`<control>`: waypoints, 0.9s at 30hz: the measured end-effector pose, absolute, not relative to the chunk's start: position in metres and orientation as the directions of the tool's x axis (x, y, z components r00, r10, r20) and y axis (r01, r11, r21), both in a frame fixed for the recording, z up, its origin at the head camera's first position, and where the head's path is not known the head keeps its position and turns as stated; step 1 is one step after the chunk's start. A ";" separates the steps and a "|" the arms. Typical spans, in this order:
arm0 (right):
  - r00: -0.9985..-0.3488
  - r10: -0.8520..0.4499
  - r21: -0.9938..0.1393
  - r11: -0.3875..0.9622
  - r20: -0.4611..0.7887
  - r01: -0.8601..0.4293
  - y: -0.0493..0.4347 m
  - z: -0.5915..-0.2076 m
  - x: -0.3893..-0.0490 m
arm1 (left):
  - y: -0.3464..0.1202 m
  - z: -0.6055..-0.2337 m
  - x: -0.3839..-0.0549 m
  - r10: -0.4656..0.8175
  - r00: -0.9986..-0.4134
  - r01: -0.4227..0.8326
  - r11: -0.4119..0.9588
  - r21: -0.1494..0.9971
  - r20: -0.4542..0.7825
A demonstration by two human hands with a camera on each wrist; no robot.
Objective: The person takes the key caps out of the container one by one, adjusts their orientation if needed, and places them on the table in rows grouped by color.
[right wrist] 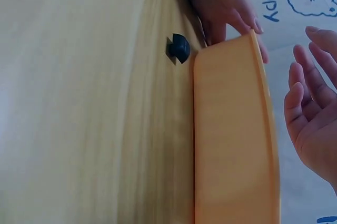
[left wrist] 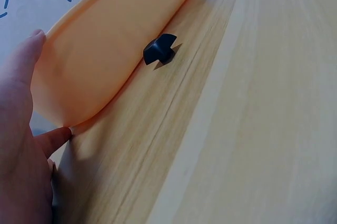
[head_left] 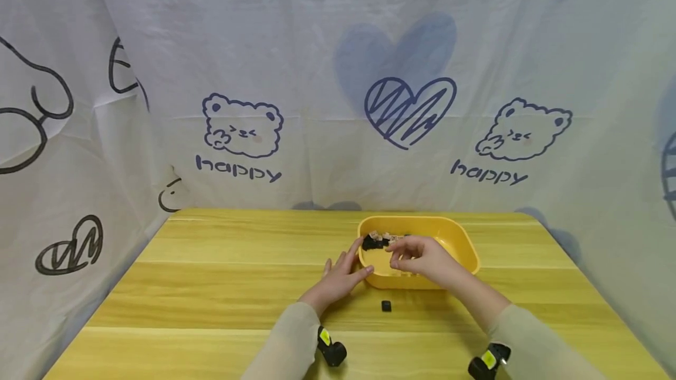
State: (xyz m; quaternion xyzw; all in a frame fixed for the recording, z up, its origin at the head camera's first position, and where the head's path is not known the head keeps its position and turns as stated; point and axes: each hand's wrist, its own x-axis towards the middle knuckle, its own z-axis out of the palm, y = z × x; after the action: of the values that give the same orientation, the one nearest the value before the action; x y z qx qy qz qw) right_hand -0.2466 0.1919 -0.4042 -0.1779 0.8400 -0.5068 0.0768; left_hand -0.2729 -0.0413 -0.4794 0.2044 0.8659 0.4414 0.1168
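A yellow plastic bin [head_left: 422, 281] stands on the table, with small black pieces [head_left: 372, 243] and beige pieces [head_left: 392, 237] in its left end. My left hand [head_left: 338, 280] rests against the bin's left end, thumb at the front corner and fingers extended along the side. Above the bin hovers my right hand [head_left: 422, 257], fingers loosely bent and nothing visible between them; the right wrist view shows this hand [right wrist: 316, 108] apart from the rim. A small black piece [head_left: 386, 306], wide on one side with a narrower stem, lies just in front of the bin.
The wooden table [head_left: 222, 274] has light yellow grain. Behind it hangs a white cloth [head_left: 317, 75] with blue hearts, bear drawings and lettering. Black wrist cameras [head_left: 331, 348] are strapped to both forearms.
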 end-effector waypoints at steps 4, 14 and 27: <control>-0.941 -0.338 -0.881 0.436 0.028 -0.183 0.186 -0.409 -0.260 | -0.042 -0.481 -0.274 0.458 -0.889 0.252 0.531 0.809 -0.023; -0.947 -0.320 -0.877 0.442 0.040 -0.187 0.172 -0.422 -0.291 | -0.044 -0.478 -0.272 0.463 -0.886 0.256 0.513 0.819 -0.013; -0.934 -0.357 -0.894 0.422 -0.011 -0.151 0.165 -0.442 -0.322 | -0.043 -0.479 -0.272 0.473 -0.881 0.260 0.509 0.820 -0.014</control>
State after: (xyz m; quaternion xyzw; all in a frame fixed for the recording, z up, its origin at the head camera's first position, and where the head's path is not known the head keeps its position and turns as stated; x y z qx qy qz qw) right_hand -0.3218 0.1652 -0.4422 -0.1517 0.8374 -0.5156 0.0998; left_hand -0.2718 -0.0433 -0.4792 0.2128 0.8605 0.4474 0.1187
